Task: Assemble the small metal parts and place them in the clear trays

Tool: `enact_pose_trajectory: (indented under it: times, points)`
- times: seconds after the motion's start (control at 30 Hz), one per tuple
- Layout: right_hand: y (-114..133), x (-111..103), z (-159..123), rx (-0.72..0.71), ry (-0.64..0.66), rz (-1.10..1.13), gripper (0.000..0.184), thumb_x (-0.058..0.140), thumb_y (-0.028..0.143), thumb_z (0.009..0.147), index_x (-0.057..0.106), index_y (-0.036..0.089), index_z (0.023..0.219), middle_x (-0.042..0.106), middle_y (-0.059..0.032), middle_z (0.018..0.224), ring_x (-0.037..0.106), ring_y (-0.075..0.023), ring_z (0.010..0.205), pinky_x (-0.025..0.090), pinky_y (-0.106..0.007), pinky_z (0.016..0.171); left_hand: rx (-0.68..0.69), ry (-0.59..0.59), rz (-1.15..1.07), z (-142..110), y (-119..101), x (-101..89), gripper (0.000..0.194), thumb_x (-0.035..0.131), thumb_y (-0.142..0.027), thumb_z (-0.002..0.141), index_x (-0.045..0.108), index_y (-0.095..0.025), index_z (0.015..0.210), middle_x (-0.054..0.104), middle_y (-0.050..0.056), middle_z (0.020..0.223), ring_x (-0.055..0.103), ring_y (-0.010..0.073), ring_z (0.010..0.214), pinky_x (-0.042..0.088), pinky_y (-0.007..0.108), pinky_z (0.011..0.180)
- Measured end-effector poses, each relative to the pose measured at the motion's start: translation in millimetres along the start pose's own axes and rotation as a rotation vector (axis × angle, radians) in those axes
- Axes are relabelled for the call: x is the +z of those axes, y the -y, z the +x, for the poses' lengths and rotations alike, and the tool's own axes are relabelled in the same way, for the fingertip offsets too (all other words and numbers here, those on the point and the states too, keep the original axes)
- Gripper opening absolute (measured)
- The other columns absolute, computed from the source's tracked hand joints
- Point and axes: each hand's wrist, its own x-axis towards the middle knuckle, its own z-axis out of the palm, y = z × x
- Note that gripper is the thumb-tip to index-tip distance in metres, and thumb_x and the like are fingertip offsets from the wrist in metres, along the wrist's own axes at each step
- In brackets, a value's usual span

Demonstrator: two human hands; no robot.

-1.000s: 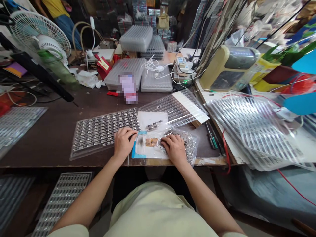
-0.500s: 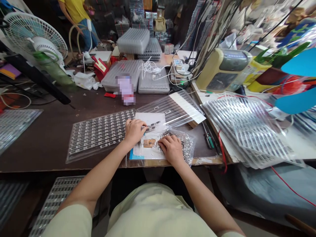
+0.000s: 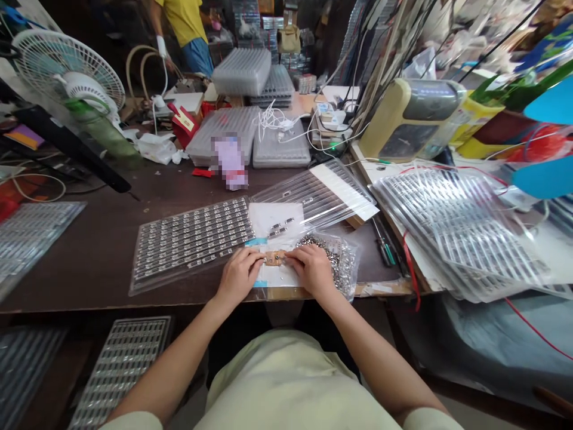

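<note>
My left hand (image 3: 242,275) is closed, its fingertips pinched at the left end of a small brown block (image 3: 274,258) on the white sheet. Against the block's right end, my right hand (image 3: 314,270) is also closed, with thumb and fingers together. Anything between the fingers of either hand is too small to make out. Several small dark-and-silver parts (image 3: 280,227) lie loose on the white paper (image 3: 273,213) beyond the block. A clear bag of small shiny metal pieces (image 3: 344,266) sits beside my right hand. Left of my hands lies a clear tray filled with rows of similar parts (image 3: 192,239).
A ribbed clear tray (image 3: 331,194) slants behind the bag. Screwdrivers (image 3: 385,248) lie to its right, near stacked clear trays (image 3: 456,233). A fan (image 3: 71,77) stands at the back left. Tray stacks (image 3: 244,71) and a person in a yellow top (image 3: 183,24) are behind.
My left hand has moved from the loose parts down to the brown block's left end. My right hand has shifted slightly to the block. The person behind has moved right.
</note>
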Motion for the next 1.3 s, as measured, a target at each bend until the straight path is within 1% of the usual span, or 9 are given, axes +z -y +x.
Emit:
enact_pose_trajectory:
  times: [0.07,0.17,0.27,0.43,0.77,0.87,1.03,1.3]
  points:
    - [7,4,4,0.014,0.005,-0.007,0.009,0.065,0.034,0.084,0.07,0.027,0.083,0.067,0.0,0.082,0.053,-0.0169,0.081,0.034,-0.032,0.076,-0.012,-0.043,-0.014,-2,3,5.8,0.017,0.056,-0.026,0.087,0.068,-0.022,0.099,0.065,0.007,0.096,0.058,0.0217,0.093,0.048,0.036,0.084]
    - [15,9,8,0.021,0.0,-0.039,0.008,0.067,0.033,0.082,0.068,0.025,0.081,0.068,-0.0003,0.087,0.052,-0.0175,0.085,0.032,-0.033,0.079,-0.047,-0.065,-0.073,-1,7,8.2,0.015,0.06,-0.027,0.085,0.069,-0.024,0.097,0.066,0.005,0.092,0.059,0.0205,0.091,0.048,0.034,0.082]
    - [16,13,9,0.0,-0.001,-0.037,0.007,0.064,0.031,0.084,0.069,0.026,0.085,0.068,-0.0006,0.093,0.052,-0.0175,0.089,0.032,-0.034,0.082,-0.084,-0.072,-0.108,0,8,7.0,0.014,0.062,-0.025,0.084,0.069,-0.024,0.096,0.067,0.005,0.091,0.061,0.0199,0.089,0.048,0.034,0.081]
    - [14,18,8,-0.036,-0.007,0.002,0.014,0.058,0.034,0.089,0.071,0.029,0.09,0.068,0.0,0.094,0.051,-0.0169,0.088,0.031,-0.034,0.083,-0.088,-0.072,-0.097,1,6,6.2,0.013,0.062,-0.024,0.084,0.07,-0.024,0.095,0.067,0.004,0.09,0.061,0.0199,0.088,0.048,0.033,0.08]
    - [18,16,7,-0.04,0.013,-0.011,0.016,0.056,0.032,0.091,0.071,0.029,0.093,0.068,-0.001,0.096,0.05,-0.0164,0.088,0.03,-0.034,0.084,-0.07,-0.083,-0.069,-1,7,7.7,0.015,0.061,-0.026,0.085,0.069,-0.021,0.097,0.066,0.005,0.091,0.06,0.0191,0.089,0.048,0.033,0.081]
    - [17,16,7,-0.018,0.014,0.013,0.015,0.056,0.031,0.09,0.07,0.027,0.093,0.068,-0.0008,0.093,0.05,-0.0164,0.086,0.03,-0.034,0.083,-0.076,-0.081,-0.06,-2,7,7.6,0.014,0.061,-0.026,0.085,0.069,-0.022,0.096,0.065,0.005,0.09,0.06,0.019,0.089,0.048,0.033,0.081]
    - [16,15,6,-0.021,0.023,0.038,0.013,0.056,0.031,0.09,0.069,0.027,0.091,0.069,0.0006,0.089,0.05,-0.0164,0.084,0.029,-0.033,0.082,-0.074,-0.089,-0.061,-1,7,8.1,0.014,0.062,-0.026,0.084,0.069,-0.021,0.096,0.065,0.005,0.09,0.06,0.0188,0.088,0.048,0.032,0.08]
    - [18,16,7,-0.052,0.04,-0.013,0.014,0.056,0.029,0.09,0.07,0.029,0.094,0.068,-0.0006,0.092,0.048,-0.0169,0.086,0.029,-0.034,0.082,-0.088,-0.097,-0.07,-2,7,9.0,0.015,0.063,-0.026,0.084,0.068,-0.021,0.097,0.065,0.005,0.091,0.06,0.0186,0.088,0.047,0.032,0.081]
